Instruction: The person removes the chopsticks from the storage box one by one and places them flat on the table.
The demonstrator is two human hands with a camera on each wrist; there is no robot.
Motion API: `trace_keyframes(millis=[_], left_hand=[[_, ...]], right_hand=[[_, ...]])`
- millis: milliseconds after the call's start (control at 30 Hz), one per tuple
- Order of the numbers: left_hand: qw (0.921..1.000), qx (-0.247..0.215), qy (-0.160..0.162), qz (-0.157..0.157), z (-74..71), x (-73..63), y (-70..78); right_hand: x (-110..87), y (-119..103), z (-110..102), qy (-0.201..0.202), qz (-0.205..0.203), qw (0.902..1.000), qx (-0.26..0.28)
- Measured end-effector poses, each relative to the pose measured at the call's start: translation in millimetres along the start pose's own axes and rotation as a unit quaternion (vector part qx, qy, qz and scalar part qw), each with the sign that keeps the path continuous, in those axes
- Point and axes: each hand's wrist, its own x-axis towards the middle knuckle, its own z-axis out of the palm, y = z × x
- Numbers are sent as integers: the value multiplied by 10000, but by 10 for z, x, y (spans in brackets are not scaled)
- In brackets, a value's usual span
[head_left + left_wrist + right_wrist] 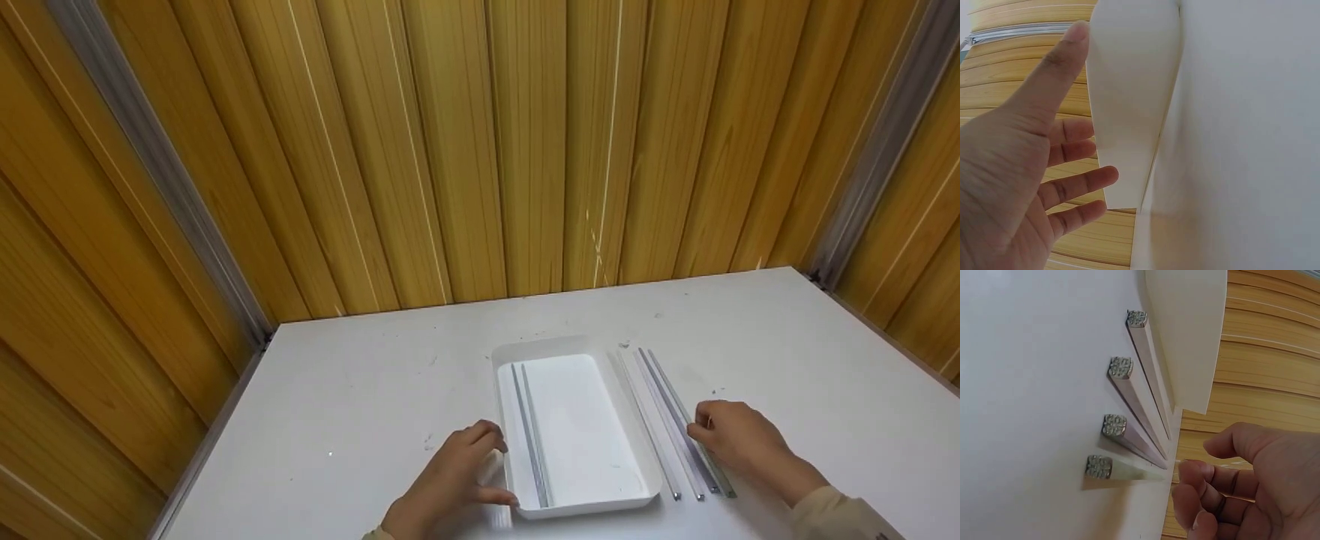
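A white rectangular tray stands on the table with two slim silvery chopsticks lying lengthwise along its left side. My left hand is at the tray's left wall, fingers spread; in the left wrist view its thumb and fingertips meet the edge of the wall. Right of the tray, several more chopsticks lie side by side, their square, patterned ends facing me. Over the rightmost chopstick hovers my right hand, loosely bent. In the right wrist view nothing lies between its thumb and fingers.
The white table reaches back to a wood-patterned panel wall. Similar panels rise at both sides, with grey metal posts at the corners. Small dark marks dot the tabletop.
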Motion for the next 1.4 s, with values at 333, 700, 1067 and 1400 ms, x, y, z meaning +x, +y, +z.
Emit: trace_keyframes(millis=[333, 700, 1067, 1400], left_hand=[[9999, 107, 35, 109, -8, 1, -4], [9999, 82, -13, -90, 9, 11, -10], [9999, 104, -47, -95, -16, 24, -30], [10000, 20, -8, -74, -17, -8, -34]], right_hand=[[52, -198, 9, 167, -235, 9996, 67], [80, -482, 38, 388, -613, 9968, 320], [168, -791, 140, 452, -799, 9944, 521], [218, -952, 257, 443, -816, 9931, 716]])
